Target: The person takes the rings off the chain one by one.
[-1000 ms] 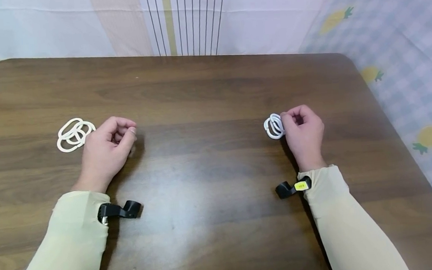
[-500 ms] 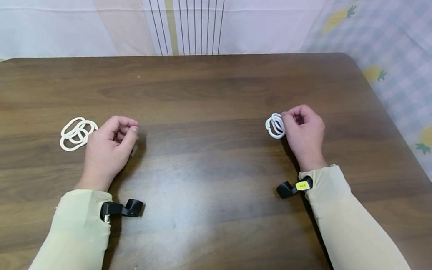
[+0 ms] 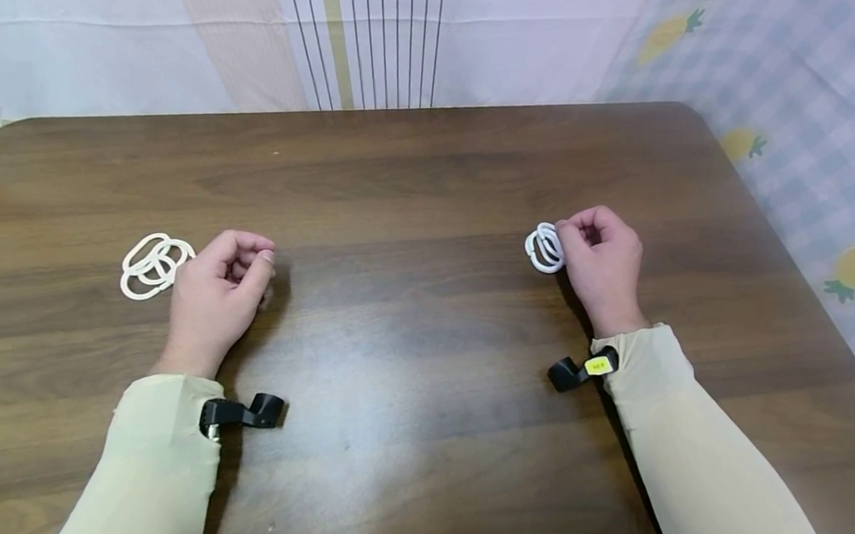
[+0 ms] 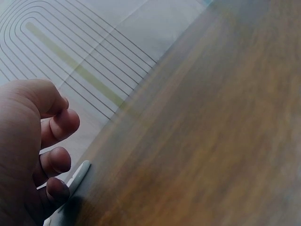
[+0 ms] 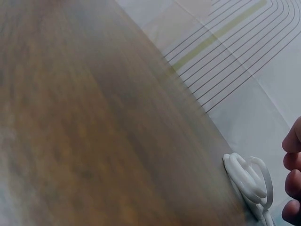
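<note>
My left hand (image 3: 214,305) is loosely curled over the table, its thumb tip close to the index finger and nothing held. Just left of it lies a small heap of white oval and round plastic rings (image 3: 148,267), partly covered by the hand in the head view. In the left wrist view, a white ring edge (image 4: 82,173) shows behind the fingertips. My right hand (image 3: 608,269) is also loosely curled, right beside a second, more compact cluster of white rings (image 3: 545,249). The right wrist view shows that cluster (image 5: 247,179) on the table, with a gap to the fingers (image 5: 294,183).
The brown wood-grain table (image 3: 416,317) has rounded far corners. White patterned cloth (image 3: 530,36) hangs behind it, and blue checked cloth with pineapples (image 3: 777,52) lies along the right. Black wrist mounts (image 3: 244,412) stick out inward from both sleeves.
The whole head view has shifted slightly to the right in the picture. Both hands and both groups of rings keep their places on the table.
</note>
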`<state>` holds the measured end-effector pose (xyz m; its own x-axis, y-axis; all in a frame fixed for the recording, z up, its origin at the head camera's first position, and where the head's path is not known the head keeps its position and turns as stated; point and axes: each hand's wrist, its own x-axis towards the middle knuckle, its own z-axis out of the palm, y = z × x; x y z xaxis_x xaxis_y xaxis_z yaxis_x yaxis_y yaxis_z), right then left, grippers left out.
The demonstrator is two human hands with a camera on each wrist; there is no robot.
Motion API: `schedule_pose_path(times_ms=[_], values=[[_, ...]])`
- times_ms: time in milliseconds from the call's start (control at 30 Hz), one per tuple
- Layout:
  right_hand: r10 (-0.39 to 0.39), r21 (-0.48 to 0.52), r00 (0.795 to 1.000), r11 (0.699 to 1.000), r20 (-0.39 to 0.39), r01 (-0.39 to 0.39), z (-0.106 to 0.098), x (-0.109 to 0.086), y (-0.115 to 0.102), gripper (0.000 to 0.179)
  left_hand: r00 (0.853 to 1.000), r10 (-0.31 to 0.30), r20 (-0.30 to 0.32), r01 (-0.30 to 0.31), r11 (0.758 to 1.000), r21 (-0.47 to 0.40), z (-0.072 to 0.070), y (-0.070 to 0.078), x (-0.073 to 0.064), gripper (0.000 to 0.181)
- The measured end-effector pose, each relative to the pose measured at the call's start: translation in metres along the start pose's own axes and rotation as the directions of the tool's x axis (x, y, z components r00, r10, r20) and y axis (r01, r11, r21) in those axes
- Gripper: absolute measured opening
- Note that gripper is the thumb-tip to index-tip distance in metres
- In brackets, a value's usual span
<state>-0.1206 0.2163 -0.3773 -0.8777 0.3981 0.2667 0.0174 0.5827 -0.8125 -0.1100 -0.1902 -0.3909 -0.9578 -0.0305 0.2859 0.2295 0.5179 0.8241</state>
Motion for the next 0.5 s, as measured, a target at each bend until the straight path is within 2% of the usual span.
schedule_pose_path(times_ms=[367,500], values=[[0.006,0.010,1.000,1.000,-0.005,-0.006,0.0002,-0.0011,-0.0001,0.015,1.000,-0.002,0.001,0.002,1.000,-0.021,0.0006,-0.0013,-0.0011,0.009],[0.010,0.005,1.000,1.000,0.009,-0.010,-0.0006,-0.0025,-0.0014,0.017,1.000,-0.028,0.007,0.028,0.999,-0.040,0.0007,0.0004,-0.0009,0.010]])
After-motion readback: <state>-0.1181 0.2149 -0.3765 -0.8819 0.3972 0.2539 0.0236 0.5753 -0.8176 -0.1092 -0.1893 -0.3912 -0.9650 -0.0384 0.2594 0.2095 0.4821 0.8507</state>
